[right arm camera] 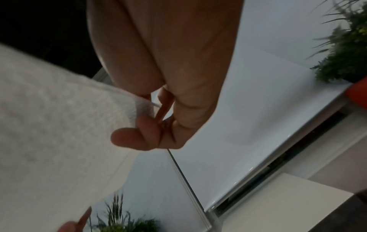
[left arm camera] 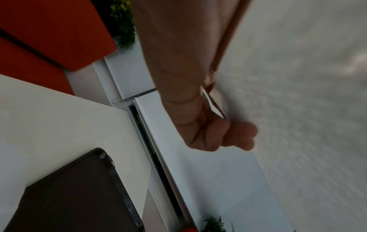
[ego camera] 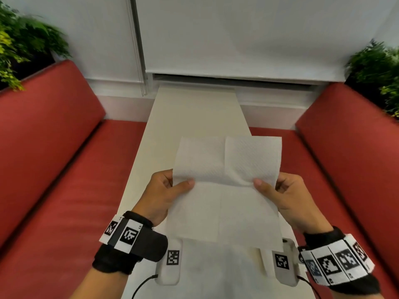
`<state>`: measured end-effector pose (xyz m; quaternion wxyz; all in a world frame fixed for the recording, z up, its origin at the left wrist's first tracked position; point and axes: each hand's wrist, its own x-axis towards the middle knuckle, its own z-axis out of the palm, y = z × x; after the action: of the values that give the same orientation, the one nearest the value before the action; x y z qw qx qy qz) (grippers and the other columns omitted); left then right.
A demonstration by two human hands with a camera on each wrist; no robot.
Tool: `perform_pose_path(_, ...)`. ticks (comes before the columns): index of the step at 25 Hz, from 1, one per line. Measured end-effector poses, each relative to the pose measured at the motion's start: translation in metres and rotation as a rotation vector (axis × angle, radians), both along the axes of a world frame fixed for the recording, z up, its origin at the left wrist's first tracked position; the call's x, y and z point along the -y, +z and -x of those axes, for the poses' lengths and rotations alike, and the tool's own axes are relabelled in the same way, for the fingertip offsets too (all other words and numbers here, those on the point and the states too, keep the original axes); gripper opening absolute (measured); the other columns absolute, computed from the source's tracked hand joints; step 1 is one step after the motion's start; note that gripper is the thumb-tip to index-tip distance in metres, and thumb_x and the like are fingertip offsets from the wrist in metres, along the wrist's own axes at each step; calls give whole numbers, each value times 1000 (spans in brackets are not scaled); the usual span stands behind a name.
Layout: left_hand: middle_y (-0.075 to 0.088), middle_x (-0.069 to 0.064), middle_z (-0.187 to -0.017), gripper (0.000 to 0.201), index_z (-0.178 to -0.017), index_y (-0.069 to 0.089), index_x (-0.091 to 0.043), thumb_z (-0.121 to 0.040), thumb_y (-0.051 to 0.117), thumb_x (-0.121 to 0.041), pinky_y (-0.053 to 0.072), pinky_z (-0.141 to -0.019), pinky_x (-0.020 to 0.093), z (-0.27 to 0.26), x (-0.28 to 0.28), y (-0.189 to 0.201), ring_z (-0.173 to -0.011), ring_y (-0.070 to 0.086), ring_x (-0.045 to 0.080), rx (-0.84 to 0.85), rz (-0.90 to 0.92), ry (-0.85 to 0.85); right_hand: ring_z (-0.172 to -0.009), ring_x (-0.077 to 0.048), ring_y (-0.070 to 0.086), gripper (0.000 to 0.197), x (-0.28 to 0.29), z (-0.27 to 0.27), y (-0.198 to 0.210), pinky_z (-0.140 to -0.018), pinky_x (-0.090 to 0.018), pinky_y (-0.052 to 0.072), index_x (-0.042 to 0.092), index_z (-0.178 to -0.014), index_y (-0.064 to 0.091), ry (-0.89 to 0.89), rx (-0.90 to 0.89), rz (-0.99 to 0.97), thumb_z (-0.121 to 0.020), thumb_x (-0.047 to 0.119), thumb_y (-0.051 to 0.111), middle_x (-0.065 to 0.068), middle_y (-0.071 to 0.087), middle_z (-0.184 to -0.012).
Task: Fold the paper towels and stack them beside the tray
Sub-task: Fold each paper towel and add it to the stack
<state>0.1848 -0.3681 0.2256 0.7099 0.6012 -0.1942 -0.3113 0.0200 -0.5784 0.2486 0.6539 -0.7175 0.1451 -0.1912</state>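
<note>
I hold one white paper towel (ego camera: 228,160) in the air over the narrow white table (ego camera: 194,108). It bends along a crease line level with my thumbs: the far half stands up and away, and the near half hangs toward me. My left hand (ego camera: 179,183) pinches its left edge between thumb and fingers, and my right hand (ego camera: 268,184) pinches the right edge the same way. The left wrist view shows the left hand (left arm camera: 224,125) curled on the towel (left arm camera: 298,78), with a dark tray (left arm camera: 75,196) lying on the table below. In the right wrist view, the right hand (right arm camera: 143,119) grips the towel (right arm camera: 49,125).
Red sofa cushions run along both sides of the table, left (ego camera: 54,169) and right (ego camera: 345,158). Green plants (ego camera: 19,44) stand behind each sofa. A white window blind (ego camera: 248,39) closes the far end. In the head view the towel hides the tray.
</note>
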Motion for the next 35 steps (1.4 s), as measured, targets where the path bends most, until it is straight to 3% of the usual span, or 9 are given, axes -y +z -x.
perform_pose_path(5,73,8,-93,27,-95,70,-9,-69,75,-6,57,-69,27,-1,1,2,-86,68,22,-12,67,-5,-93,-22,71,23,6,11,2,-73,-28,57,18,-94,77,31,107,-170,-72,24,71,-8,74,-102)
perform_pose_path(8,67,2,-74,30,-65,69,-18,-84,54,1,52,-49,26,1,-1,8,-66,64,20,-40,56,-60,-70,-15,68,11,3,19,5,-55,-22,53,19,-70,76,-10,94,-177,-70,19,65,-2,72,-78)
perform_pose_path(12,60,5,-73,39,-60,60,-13,-88,35,-6,48,-44,25,5,1,17,-64,61,18,-128,53,-86,-52,-33,43,20,11,33,-6,-45,-22,33,13,-62,71,-107,21,-134,-82,13,67,-21,55,-67)
perform_pose_path(14,61,8,-78,30,-65,60,-11,-87,39,-16,51,-50,28,7,4,17,-69,62,22,-174,92,-135,-54,-40,38,16,15,42,-15,-50,-33,28,5,-66,71,-141,6,-193,-71,20,67,-26,50,-72)
perform_pose_path(19,69,16,-87,16,-75,59,-9,-78,66,5,54,-59,28,19,34,-21,-79,67,24,34,-129,-216,-59,-17,61,22,18,72,-53,-51,-24,51,1,-71,71,-333,-96,-219,-70,22,77,-10,68,-70)
perform_pose_path(22,71,4,-80,13,-73,67,-13,-77,71,-1,52,-62,22,27,73,-55,-75,66,15,264,-284,-154,-53,-9,59,10,20,96,-96,-52,-20,50,4,-77,72,-475,-238,-141,-74,-6,73,0,66,-65)
perform_pose_path(25,70,-8,-82,13,-78,70,-20,-81,68,-8,49,-68,10,39,132,-92,-76,65,6,475,-420,-182,-47,-13,60,18,25,119,-138,-50,-24,52,15,-80,72,-664,-432,-42,-76,-2,75,-6,64,-67)
perform_pose_path(31,62,-3,-120,27,-114,64,-20,-89,54,-16,39,-101,40,60,227,-154,-112,56,18,810,-659,-468,-49,-13,63,26,41,134,-186,-59,-13,44,37,-88,65,-727,-650,109,-82,13,73,3,45,-38)
perform_pose_path(35,42,-5,-142,41,-133,46,-25,-92,50,-25,28,-103,46,62,260,-178,-128,43,17,988,-928,-689,-54,-7,64,22,55,131,-214,-69,-10,46,30,-102,69,-700,-745,132,-85,16,69,6,63,-46)
